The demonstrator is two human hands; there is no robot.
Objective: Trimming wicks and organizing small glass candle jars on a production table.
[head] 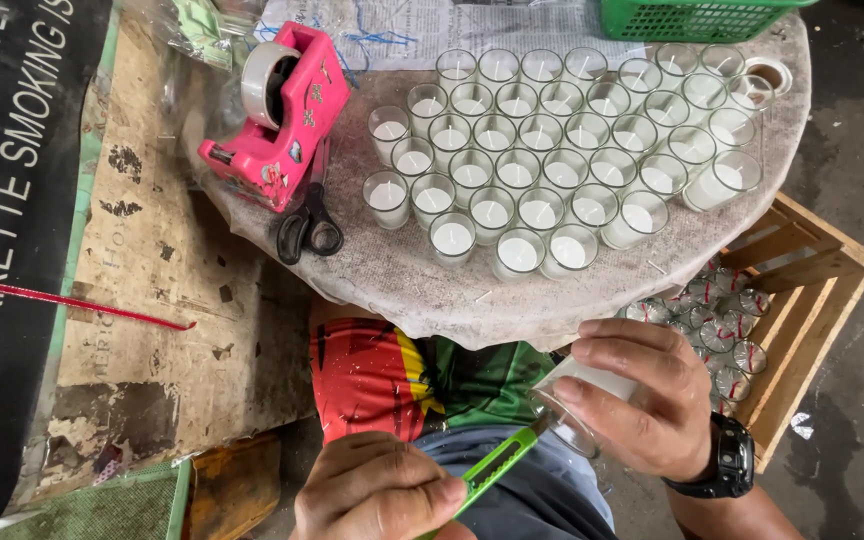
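My right hand (pixel 642 400) grips a small glass candle (pixel 580 398), tilted on its side with white wax inside, low in the view over my lap. My left hand (pixel 377 488) holds a green utility knife (pixel 497 463) whose tip reaches the mouth of that glass. Several more glass candles (pixel 552 150) filled with white wax stand packed together on the round table (pixel 402 270) just beyond my hands.
A pink tape dispenser (pixel 282 115) and black scissors (pixel 307 220) lie on the table's left side. A green basket (pixel 692 18) sits at the back. A wooden crate (pixel 802 320) with several glass candles stands to the right, below the table. Worn board lies on the left.
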